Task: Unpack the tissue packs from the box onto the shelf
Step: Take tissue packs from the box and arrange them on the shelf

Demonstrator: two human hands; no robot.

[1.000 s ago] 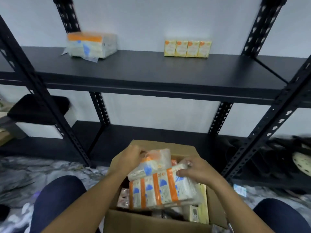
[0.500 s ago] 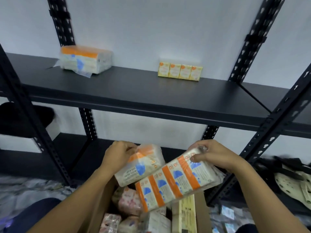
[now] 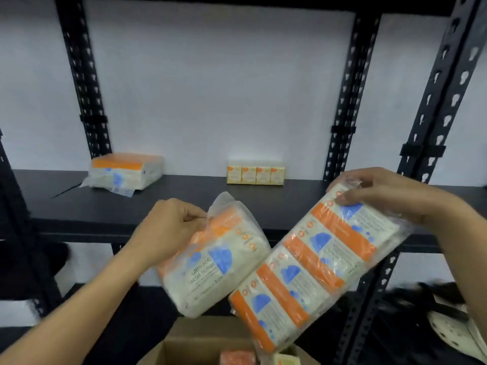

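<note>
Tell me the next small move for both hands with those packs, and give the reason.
Probably carry both forward and set them on the black shelf. The left hand holds a single tissue pack and the right hand a multi-pack, both lifted clear above the box, with bare shelf between the wrapped pack and the small yellow packs.

The cardboard box [image 3: 189,351] below both sets of fingers is cut off by the bottom edge, so only its far rim and a corner of its contents show: an orange pack [image 3: 237,358] and a pale yellow one [image 3: 286,360], both too cropped to read. The left fingers [image 3: 195,214] curl behind the single tissue pack [image 3: 213,259], mostly hidden by its wrapper. Print on that pack is blurred past the words "ultra soft". Labels on the multi-pack [image 3: 311,262] under the right fingers [image 3: 345,198] are unreadable. Right of those fingers, a pale perforated object [image 3: 453,330] runs off the edge, unidentifiable.
</note>
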